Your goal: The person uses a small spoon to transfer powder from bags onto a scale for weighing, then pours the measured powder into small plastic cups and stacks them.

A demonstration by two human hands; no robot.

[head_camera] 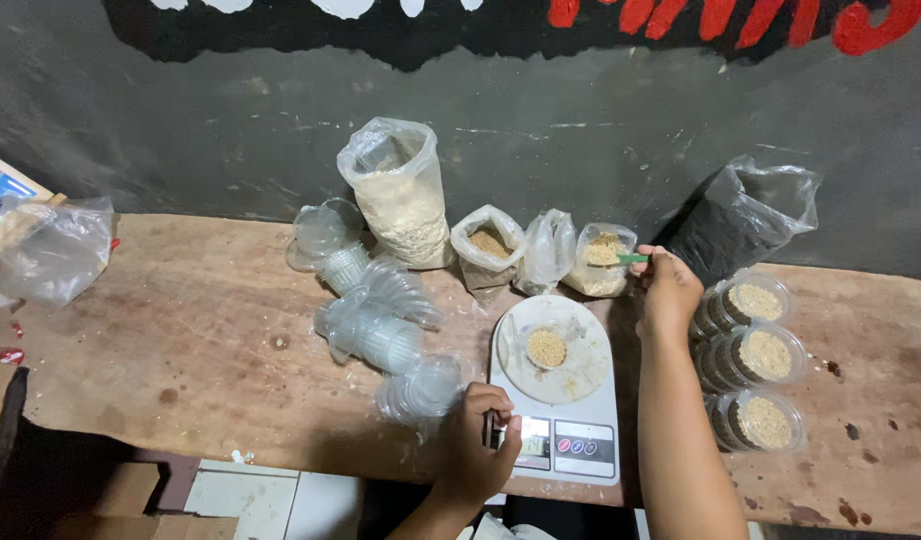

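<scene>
A white kitchen scale (568, 404) sits at the near edge of the wooden table (180, 340), with a round dish on top holding a small clear cup of tan grain (546, 347). My left hand (480, 440) rests on the scale's front left corner, fingers curled beside its display. My right hand (666, 288) reaches past the scale and holds a green-handled spoon (632, 259) dipped into a small open bag of grain (600, 260).
Along the dark wall stand a tall bag of pale flakes (400, 195), two small bags (488, 248) and a black bag (742, 222). Stacks of empty clear cups (375, 315) lie left of the scale. Filled cups (755, 355) are stacked at right. A crumpled plastic bag (55, 250) lies far left.
</scene>
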